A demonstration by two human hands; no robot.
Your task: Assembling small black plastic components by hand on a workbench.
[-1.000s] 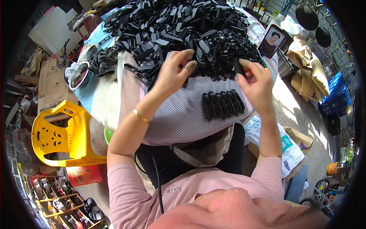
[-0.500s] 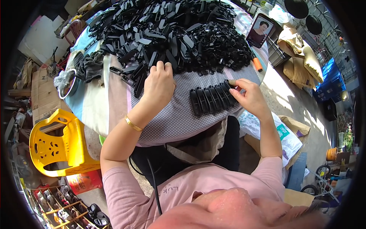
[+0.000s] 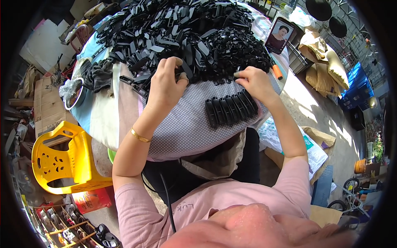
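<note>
left hand (image 3: 165,84): closed on a black plastic piece (image 3: 185,71) at pile (image 3: 186,37) edge | right hand (image 3: 256,82): fingers pinched, grip not discernible | row of pieces (image 3: 231,109) at 6 o'clock of it

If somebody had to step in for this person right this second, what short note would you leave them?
Left hand: at the near edge of the big heap of black plastic parts, fingers curled around one black piece; grip partly hidden.
Right hand: fingertips at the heap's edge, just above the row; whether it grips a piece cannot be told.
Done: a neat row of black parts lies side by side on the dotted cloth in front of the person.
Left: the heap is very large and unsorted, covering most of the table.
Nearby: a yellow plastic chair to the person's left.
</note>
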